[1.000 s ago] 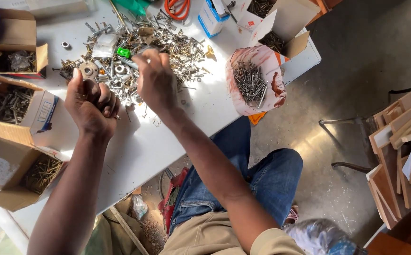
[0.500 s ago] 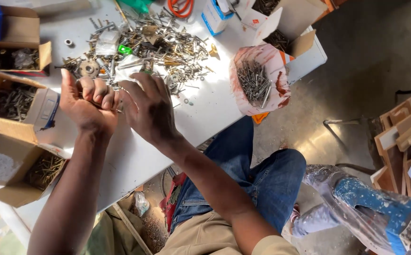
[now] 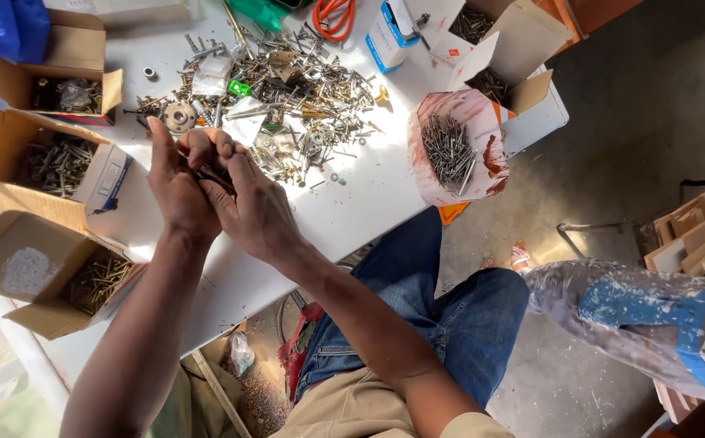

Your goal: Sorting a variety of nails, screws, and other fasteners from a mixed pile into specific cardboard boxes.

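My left hand (image 3: 175,191) is cupped over the white table (image 3: 344,215), holding a small bunch of dark screws (image 3: 206,174). My right hand (image 3: 251,207) presses against it, its fingertips pinched on the same screws in the left palm. Just beyond both hands lies a spread pile of mixed screws, nails and small metal parts (image 3: 287,97).
Open cardboard boxes of screws stand at the left (image 3: 60,166), (image 3: 68,280), (image 3: 60,81) and back right (image 3: 490,49). A pink-white bag of nails (image 3: 454,150) sits at the table edge. Another person's paint-stained leg (image 3: 636,316) is at the right. Wood pieces (image 3: 701,227) are stacked beyond it.
My right hand has left the pile and come back to my left hand, now meeting it. The other person's leg has moved further into view at the right.
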